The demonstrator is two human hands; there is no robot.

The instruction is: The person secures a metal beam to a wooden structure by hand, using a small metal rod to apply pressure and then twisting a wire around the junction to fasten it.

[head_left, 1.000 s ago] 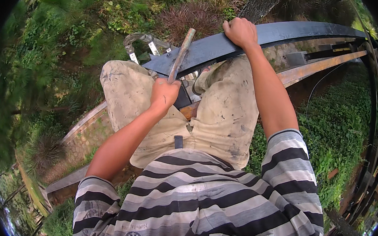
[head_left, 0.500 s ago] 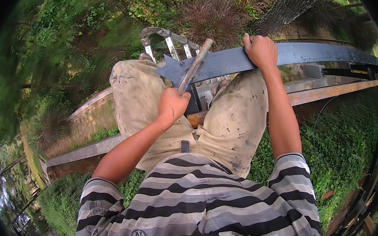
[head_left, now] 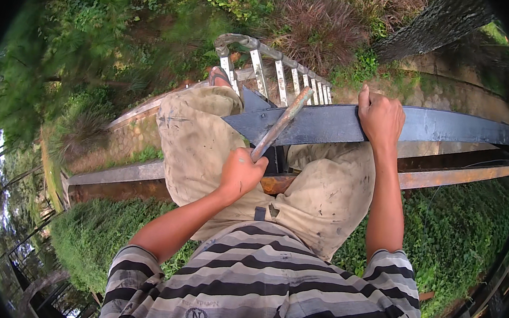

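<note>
My left hand (head_left: 242, 173) is closed around the lower end of a worn, paint-flecked metal rod (head_left: 283, 122), which slants up and to the right across a dark grey curved metal strip (head_left: 324, 124). The strip has a pointed, notched left end and runs off to the right above my knees. My right hand (head_left: 382, 119) grips it from above, fingers wrapped over its far edge with the thumb sticking up. Whether the rod touches the strip or only passes over it, I cannot tell.
I sit astride a rusty steel beam (head_left: 465, 176) raised over green undergrowth (head_left: 460, 231). An aluminium ladder (head_left: 281, 82) leans just beyond the strip, beside my left foot (head_left: 219, 76). A tree trunk (head_left: 438, 27) stands at the far right. Dark metalwork lines the right edge.
The view has shifted, showing more of the ladder. The strip lies more level and lower in view, with my right hand moved along with it. Both hands keep their holds.
</note>
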